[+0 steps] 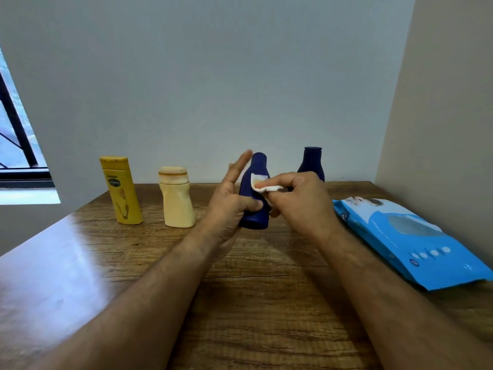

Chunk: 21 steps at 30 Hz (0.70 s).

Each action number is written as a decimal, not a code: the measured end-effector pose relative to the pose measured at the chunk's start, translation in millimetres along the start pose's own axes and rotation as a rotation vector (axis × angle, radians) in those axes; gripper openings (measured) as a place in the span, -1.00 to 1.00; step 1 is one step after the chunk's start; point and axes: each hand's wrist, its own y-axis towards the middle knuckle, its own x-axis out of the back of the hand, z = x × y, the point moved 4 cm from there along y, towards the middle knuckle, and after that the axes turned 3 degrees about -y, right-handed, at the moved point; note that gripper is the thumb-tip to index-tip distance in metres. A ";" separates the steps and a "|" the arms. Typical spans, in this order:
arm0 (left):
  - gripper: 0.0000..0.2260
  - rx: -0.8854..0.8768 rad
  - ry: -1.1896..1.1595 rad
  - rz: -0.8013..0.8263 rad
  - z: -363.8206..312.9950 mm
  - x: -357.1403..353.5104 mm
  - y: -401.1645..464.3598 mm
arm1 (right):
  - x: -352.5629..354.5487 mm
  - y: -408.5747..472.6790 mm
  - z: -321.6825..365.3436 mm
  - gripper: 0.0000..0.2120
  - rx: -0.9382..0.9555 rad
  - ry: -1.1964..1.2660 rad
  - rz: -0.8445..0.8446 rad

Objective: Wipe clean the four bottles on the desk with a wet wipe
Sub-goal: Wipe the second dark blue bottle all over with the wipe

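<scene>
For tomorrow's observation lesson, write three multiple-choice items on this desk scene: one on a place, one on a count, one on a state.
1. Where does the blue wet-wipe pack lie?
A. right side of the wooden desk
B. by the window
C. between the bottles

2. How many bottles are dark blue?
A. one
B. two
C. four

3. What does the right hand hold?
A. nothing
B. a cap
C. a white wet wipe

Key: 1 A, it lies near the right wall. 2 B, the held dark blue plastic bottle and one behind. 3 C, fingers pinch it against the bottle.
</scene>
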 end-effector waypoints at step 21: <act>-0.23 -0.085 0.473 -0.045 -0.1 3.1 0.3 | 12.6 -7.4 20.4 -0.72 0.407 -0.231 -0.420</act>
